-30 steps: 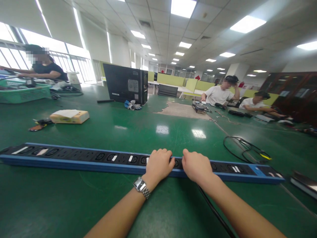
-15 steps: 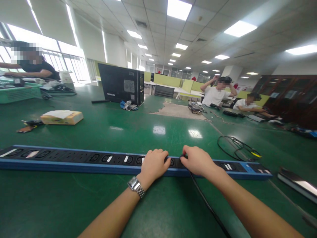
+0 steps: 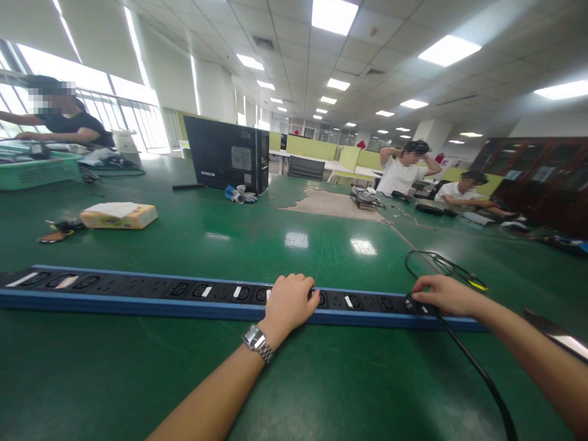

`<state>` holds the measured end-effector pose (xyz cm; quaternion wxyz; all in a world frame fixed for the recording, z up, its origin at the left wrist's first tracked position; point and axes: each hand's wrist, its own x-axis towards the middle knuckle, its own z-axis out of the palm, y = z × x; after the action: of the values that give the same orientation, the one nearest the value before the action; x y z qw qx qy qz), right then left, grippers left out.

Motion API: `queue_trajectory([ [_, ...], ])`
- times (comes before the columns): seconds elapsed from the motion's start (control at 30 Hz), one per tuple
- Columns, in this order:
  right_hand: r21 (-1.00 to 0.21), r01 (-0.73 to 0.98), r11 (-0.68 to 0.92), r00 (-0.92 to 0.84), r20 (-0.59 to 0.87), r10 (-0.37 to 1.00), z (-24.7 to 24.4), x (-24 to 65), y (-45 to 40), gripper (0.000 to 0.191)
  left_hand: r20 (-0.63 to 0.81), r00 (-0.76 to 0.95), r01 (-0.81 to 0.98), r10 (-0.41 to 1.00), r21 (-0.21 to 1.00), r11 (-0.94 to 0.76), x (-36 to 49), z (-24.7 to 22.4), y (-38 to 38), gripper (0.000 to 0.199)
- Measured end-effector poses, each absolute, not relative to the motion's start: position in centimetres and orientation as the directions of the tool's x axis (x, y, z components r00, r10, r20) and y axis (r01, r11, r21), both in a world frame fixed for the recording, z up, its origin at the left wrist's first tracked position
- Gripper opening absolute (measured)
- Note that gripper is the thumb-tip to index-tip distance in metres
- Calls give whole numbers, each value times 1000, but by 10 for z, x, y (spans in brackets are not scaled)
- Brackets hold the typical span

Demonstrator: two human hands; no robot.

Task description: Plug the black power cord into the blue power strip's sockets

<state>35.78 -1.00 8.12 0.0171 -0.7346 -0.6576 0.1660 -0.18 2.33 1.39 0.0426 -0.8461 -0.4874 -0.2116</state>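
Note:
A long blue-edged power strip (image 3: 151,288) with black sockets and small white labels lies across the table in front of me. Over its middle, my left hand (image 3: 290,303) is closed, its fingers curled across the far edge and its thumb on the sockets. A silver watch sits on that wrist. Toward the strip's right end, my right hand (image 3: 438,294) pinches a black plug (image 3: 410,301) at the sockets. Whether its pins are inserted cannot be seen. From the plug, a black power cord (image 3: 478,367) runs toward me and off the bottom edge.
A black computer case (image 3: 225,153) stands at the back, gloves (image 3: 241,195) beside it. Further left are a tissue pack (image 3: 119,215) and a green basket (image 3: 41,171). A coiled cable (image 3: 436,264) and a dark flat device (image 3: 558,337) lie right. Several people sit around the table.
My right hand has moved right along the strip with the plug and cord, uncovering sockets. My left hand stays at the strip's middle.

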Motion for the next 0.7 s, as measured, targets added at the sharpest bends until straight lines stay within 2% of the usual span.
queue_trajectory([
  [0.07,-304,945,-123,44,-254,966,77,356,-11,36,398,435,845,808,128,-519,-2,14,24,28],
  [0.13,-286,951,-113,36,-262,964,78,348,-10,33,396,436,846,808,126,-518,-2,13,24,28],
  [0.3,-99,981,-168,128,-320,939,87,328,-1,24,399,436,846,807,125,-519,-2,13,24,28],
  [0.43,62,996,-58,71,-227,971,83,320,-2,19,396,437,846,807,123,-519,-2,13,23,28],
  [0.5,127,990,-57,78,-173,982,79,318,-5,20,395,437,847,808,122,-518,-2,13,23,28],
  [0.57,144,986,-82,104,-151,983,75,316,-9,22,393,438,847,808,121,-518,-2,13,23,28],
  [0.7,105,990,-95,107,-116,987,70,315,-23,27,394,443,843,805,124,-524,-2,13,23,28],
])
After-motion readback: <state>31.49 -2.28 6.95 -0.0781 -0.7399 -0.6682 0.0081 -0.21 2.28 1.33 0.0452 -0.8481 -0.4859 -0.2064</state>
